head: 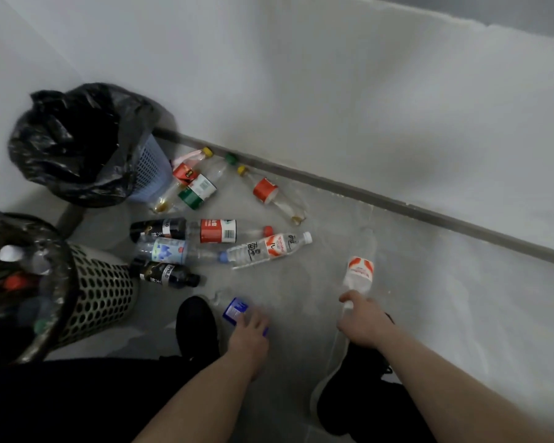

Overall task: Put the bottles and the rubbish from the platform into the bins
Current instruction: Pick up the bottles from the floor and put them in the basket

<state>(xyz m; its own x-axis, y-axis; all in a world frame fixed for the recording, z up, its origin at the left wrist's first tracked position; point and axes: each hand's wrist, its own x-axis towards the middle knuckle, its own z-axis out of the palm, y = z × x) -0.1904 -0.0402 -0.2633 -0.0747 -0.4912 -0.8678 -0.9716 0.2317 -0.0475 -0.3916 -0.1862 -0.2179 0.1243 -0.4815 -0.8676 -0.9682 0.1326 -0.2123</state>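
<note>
Right hand [363, 321] fingers curl round a clear bottle [359, 270], lower right of centre. Left hand [250, 330] fingers close on a blue-labelled bottle [234, 310] on the floor [333, 251]. Bins: mesh bin [100, 295] left, black-bagged bin [77, 145] upper left.

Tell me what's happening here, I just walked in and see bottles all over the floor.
A person is clearing plastic bottles off the floor. The left hand grips a clear bottle with a blue label; the right hand holds a clear bottle with an orange-and-white label. About eight more lie beside the perforated bin, already holding bottles, and the black-bagged bin.
</note>
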